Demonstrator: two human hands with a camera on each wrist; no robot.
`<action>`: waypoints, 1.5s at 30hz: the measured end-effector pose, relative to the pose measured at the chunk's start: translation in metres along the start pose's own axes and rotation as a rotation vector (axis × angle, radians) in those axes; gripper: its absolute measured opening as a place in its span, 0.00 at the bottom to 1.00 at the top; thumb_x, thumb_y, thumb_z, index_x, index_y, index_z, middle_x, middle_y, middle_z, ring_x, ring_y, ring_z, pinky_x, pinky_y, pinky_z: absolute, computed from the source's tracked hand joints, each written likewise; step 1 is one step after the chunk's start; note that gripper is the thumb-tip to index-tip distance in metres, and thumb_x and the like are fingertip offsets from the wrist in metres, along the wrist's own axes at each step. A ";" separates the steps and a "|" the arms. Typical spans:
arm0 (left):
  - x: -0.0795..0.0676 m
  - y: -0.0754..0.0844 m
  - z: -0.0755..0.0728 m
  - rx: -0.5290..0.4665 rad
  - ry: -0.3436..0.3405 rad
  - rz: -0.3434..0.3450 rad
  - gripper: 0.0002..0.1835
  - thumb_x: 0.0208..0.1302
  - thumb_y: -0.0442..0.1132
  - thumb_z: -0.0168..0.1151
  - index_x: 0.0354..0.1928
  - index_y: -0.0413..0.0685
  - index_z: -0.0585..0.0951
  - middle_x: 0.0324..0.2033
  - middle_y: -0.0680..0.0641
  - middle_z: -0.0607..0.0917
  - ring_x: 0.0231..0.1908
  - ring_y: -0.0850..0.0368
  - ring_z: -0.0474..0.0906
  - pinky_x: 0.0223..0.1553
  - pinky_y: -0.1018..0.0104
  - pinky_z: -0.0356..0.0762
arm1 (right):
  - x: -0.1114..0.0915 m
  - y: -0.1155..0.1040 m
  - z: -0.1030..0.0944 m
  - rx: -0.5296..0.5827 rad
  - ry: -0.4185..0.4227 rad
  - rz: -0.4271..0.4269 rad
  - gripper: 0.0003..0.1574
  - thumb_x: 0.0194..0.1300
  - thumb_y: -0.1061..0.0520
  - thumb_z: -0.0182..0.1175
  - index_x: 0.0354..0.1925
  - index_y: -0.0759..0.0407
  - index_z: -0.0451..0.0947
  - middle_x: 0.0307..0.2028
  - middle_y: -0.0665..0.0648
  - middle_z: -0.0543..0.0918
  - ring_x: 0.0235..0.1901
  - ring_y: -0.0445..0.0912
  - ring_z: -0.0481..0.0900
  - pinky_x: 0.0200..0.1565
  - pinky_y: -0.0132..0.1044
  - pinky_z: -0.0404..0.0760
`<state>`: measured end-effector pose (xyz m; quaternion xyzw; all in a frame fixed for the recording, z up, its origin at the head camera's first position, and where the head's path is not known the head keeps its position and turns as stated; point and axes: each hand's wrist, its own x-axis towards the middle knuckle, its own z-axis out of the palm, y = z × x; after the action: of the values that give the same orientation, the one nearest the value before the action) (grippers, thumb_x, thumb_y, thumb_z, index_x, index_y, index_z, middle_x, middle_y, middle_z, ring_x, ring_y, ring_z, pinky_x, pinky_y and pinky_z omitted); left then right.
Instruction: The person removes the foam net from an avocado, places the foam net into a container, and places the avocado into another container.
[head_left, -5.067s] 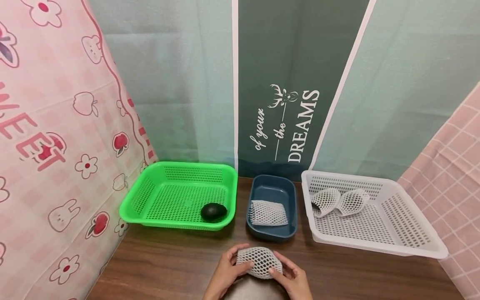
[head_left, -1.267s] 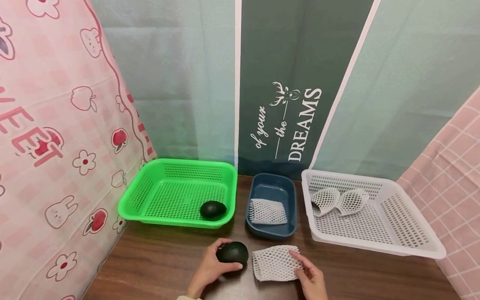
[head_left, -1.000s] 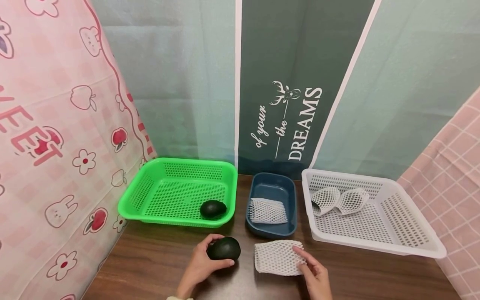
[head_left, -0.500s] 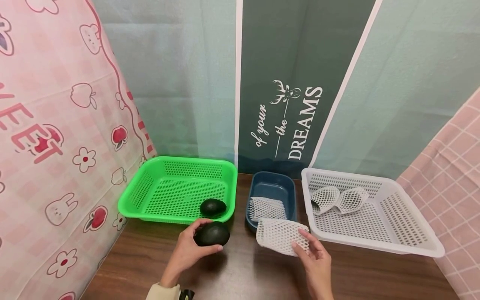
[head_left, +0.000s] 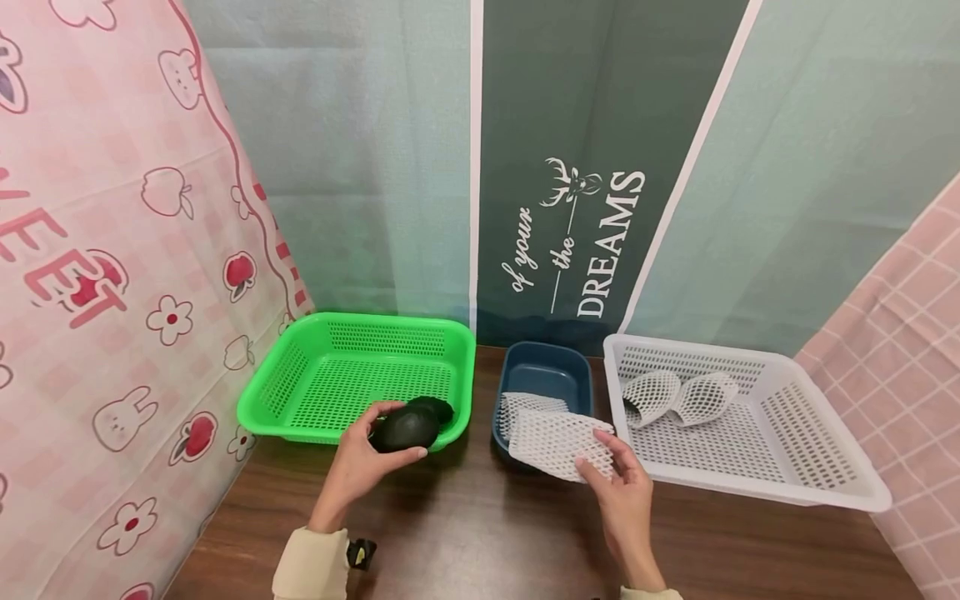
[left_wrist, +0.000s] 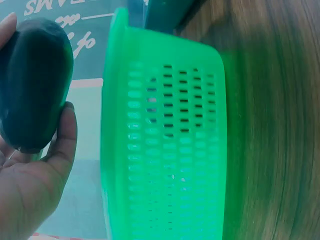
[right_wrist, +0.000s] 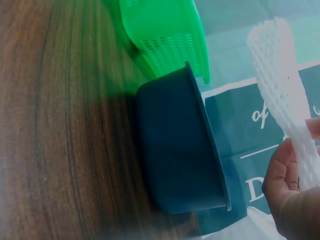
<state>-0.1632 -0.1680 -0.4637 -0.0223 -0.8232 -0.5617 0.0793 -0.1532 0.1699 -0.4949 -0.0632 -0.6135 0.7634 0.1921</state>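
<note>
A dark avocado (head_left: 405, 430) is gripped in my left hand (head_left: 356, 467), over the front rim of the green basket (head_left: 358, 317). Behind it, partly covered, another dark avocado (head_left: 437, 407) lies inside that basket. The left wrist view shows the held avocado (left_wrist: 37, 85) clear above the rim, fingers and thumb around it. My right hand (head_left: 628, 493) pinches the right end of a flattened white foam net sleeve (head_left: 557, 446). This sleeve is above the front of the blue tub (head_left: 547, 367), overlapping a second foam net sleeve (head_left: 525, 403) in it.
On the right stands a white basket (head_left: 757, 492) with two net-wrapped fruits (head_left: 651, 398) at its left end. Brown wooden table (head_left: 465, 542) extends in front of the containers. Printed cloths (head_left: 360, 167) hang behind and at both sides.
Earlier both hands held a net-covered fruit; then the avocado and the sleeve were apart. Since then my left hand has carried the avocado to the green basket, and my right the sleeve to the tub.
</note>
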 end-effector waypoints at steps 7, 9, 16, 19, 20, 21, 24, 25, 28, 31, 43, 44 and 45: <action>0.016 -0.009 -0.010 0.037 0.064 0.006 0.36 0.43 0.46 0.82 0.57 0.55 0.76 0.51 0.47 0.77 0.44 0.50 0.76 0.43 0.54 0.74 | 0.012 0.003 0.007 -0.027 0.027 0.042 0.31 0.51 0.78 0.67 0.55 0.73 0.73 0.49 0.56 0.78 0.45 0.44 0.73 0.36 0.28 0.80; 0.021 -0.011 -0.011 0.046 0.090 0.007 0.36 0.43 0.46 0.81 0.57 0.55 0.76 0.51 0.46 0.76 0.44 0.49 0.76 0.43 0.53 0.73 | 0.015 0.003 0.008 -0.045 0.024 0.035 0.30 0.51 0.78 0.67 0.54 0.73 0.73 0.50 0.57 0.78 0.47 0.44 0.72 0.37 0.27 0.80; 0.036 -0.017 -0.011 0.080 0.151 -0.022 0.37 0.47 0.48 0.79 0.61 0.52 0.74 0.54 0.43 0.75 0.46 0.46 0.74 0.42 0.50 0.74 | 0.027 0.005 0.012 -0.151 -0.002 0.044 0.29 0.53 0.75 0.67 0.55 0.69 0.74 0.55 0.57 0.76 0.54 0.44 0.69 0.51 0.28 0.66; 0.042 -0.019 -0.012 0.102 0.157 -0.033 0.37 0.48 0.46 0.78 0.61 0.49 0.73 0.55 0.40 0.75 0.48 0.44 0.73 0.43 0.47 0.73 | 0.033 0.005 0.014 -0.179 -0.008 0.060 0.29 0.54 0.75 0.66 0.55 0.68 0.74 0.55 0.57 0.75 0.52 0.44 0.69 0.47 0.28 0.70; 0.045 -0.020 -0.012 0.112 0.157 -0.031 0.36 0.48 0.45 0.78 0.61 0.49 0.73 0.55 0.39 0.75 0.49 0.43 0.73 0.44 0.46 0.73 | 0.036 0.005 0.014 -0.188 -0.012 0.064 0.29 0.54 0.74 0.66 0.55 0.67 0.74 0.55 0.57 0.75 0.51 0.44 0.69 0.46 0.27 0.72; 0.047 -0.020 -0.013 0.121 0.156 -0.029 0.36 0.49 0.44 0.78 0.60 0.48 0.73 0.54 0.39 0.75 0.49 0.42 0.73 0.44 0.45 0.73 | 0.038 0.006 0.015 -0.199 -0.018 0.066 0.29 0.54 0.75 0.66 0.56 0.67 0.74 0.55 0.57 0.75 0.51 0.44 0.68 0.46 0.26 0.72; 0.053 -0.022 -0.014 0.142 0.150 -0.013 0.35 0.49 0.42 0.77 0.60 0.45 0.73 0.54 0.38 0.75 0.49 0.41 0.73 0.45 0.44 0.72 | 0.045 0.008 0.017 -0.234 -0.045 0.075 0.30 0.55 0.75 0.65 0.56 0.67 0.74 0.56 0.58 0.74 0.51 0.45 0.68 0.46 0.24 0.72; 0.054 -0.022 -0.015 0.151 0.146 -0.010 0.35 0.50 0.41 0.77 0.60 0.44 0.73 0.54 0.38 0.75 0.49 0.41 0.73 0.45 0.44 0.72 | 0.047 0.009 0.017 -0.252 -0.056 0.078 0.30 0.55 0.74 0.65 0.57 0.67 0.74 0.57 0.58 0.74 0.51 0.45 0.67 0.46 0.24 0.71; 0.058 -0.024 -0.016 0.182 0.135 -0.007 0.34 0.50 0.40 0.77 0.59 0.42 0.73 0.54 0.37 0.75 0.48 0.40 0.73 0.44 0.45 0.73 | 0.052 0.011 0.018 -0.291 -0.082 0.094 0.29 0.55 0.74 0.65 0.57 0.65 0.74 0.58 0.58 0.73 0.50 0.45 0.67 0.45 0.23 0.71; 0.061 -0.026 -0.018 0.221 0.120 -0.012 0.34 0.50 0.40 0.76 0.58 0.40 0.72 0.53 0.36 0.75 0.48 0.39 0.73 0.44 0.44 0.73 | 0.055 0.014 0.019 -0.326 -0.101 0.109 0.29 0.55 0.73 0.64 0.56 0.63 0.74 0.58 0.58 0.73 0.48 0.47 0.69 0.42 0.24 0.74; 0.068 -0.028 -0.024 0.296 0.052 -0.056 0.34 0.48 0.41 0.78 0.55 0.37 0.72 0.51 0.33 0.76 0.51 0.36 0.72 0.48 0.43 0.70 | 0.065 0.024 0.023 -0.539 -0.213 0.051 0.29 0.52 0.70 0.68 0.54 0.64 0.74 0.57 0.65 0.74 0.56 0.55 0.68 0.57 0.50 0.67; 0.069 -0.029 -0.024 0.293 0.049 -0.060 0.34 0.48 0.41 0.78 0.55 0.37 0.72 0.51 0.33 0.77 0.51 0.36 0.72 0.48 0.43 0.70 | 0.066 0.024 0.023 -0.576 -0.219 0.029 0.29 0.52 0.69 0.69 0.53 0.64 0.74 0.57 0.66 0.75 0.54 0.56 0.69 0.55 0.50 0.68; 0.069 -0.029 -0.025 0.289 0.044 -0.068 0.34 0.48 0.41 0.78 0.56 0.38 0.72 0.51 0.34 0.77 0.51 0.36 0.72 0.48 0.43 0.71 | 0.066 0.025 0.023 -0.621 -0.227 0.006 0.30 0.51 0.68 0.69 0.53 0.64 0.74 0.56 0.66 0.75 0.53 0.56 0.70 0.53 0.50 0.69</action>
<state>-0.2327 -0.2054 -0.4713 0.0298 -0.8937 -0.4403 0.0807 -0.2268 0.1687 -0.5038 -0.0353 -0.8343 0.5425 0.0917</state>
